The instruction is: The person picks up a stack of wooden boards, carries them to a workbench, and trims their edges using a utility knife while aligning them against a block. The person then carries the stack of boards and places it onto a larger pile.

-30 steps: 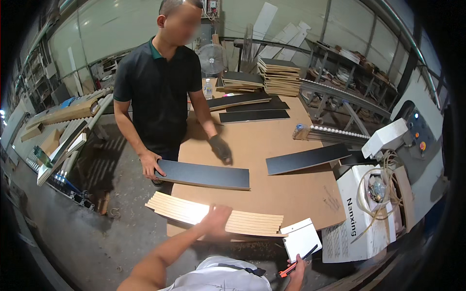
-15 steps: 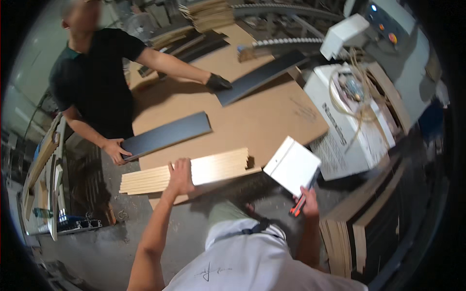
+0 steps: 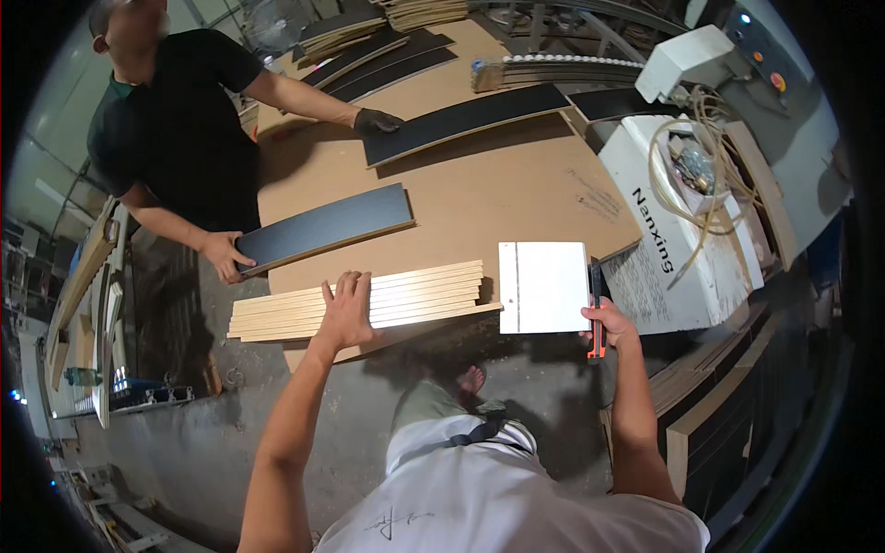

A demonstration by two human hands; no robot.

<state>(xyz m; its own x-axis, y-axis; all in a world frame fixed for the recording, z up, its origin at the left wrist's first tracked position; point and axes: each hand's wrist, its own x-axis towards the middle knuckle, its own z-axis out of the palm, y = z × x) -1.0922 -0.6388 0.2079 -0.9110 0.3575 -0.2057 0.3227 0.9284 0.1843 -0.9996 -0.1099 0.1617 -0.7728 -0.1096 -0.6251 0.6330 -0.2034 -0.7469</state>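
Observation:
My left hand (image 3: 348, 310) lies with its fingers spread on a row of pale wooden strips (image 3: 419, 293) near the table's front edge. At the right, my right hand (image 3: 612, 324) is closed on the edge of a white square panel (image 3: 546, 288) with a small hole near its left side. The same hand grips an orange-and-black utility knife (image 3: 597, 334), upright along the panel's right edge. Across the table, a co-worker's bare hand (image 3: 223, 256) holds the end of a dark board (image 3: 324, 227). Their gloved hand (image 3: 376, 121) touches a second dark board (image 3: 470, 120).
The boards rest on a brown sheet-topped table (image 3: 516, 207). More dark boards (image 3: 392, 66) are stacked at its far side. To the right stand a white box (image 3: 645, 221) with coiled hose and a control panel (image 3: 765, 60). Board stacks (image 3: 714, 419) stand lower right.
My right hand has raised the white panel and turned it from tilted to nearly square. My left hand stays on the strips. The co-worker's gloved hand and far board have shifted left.

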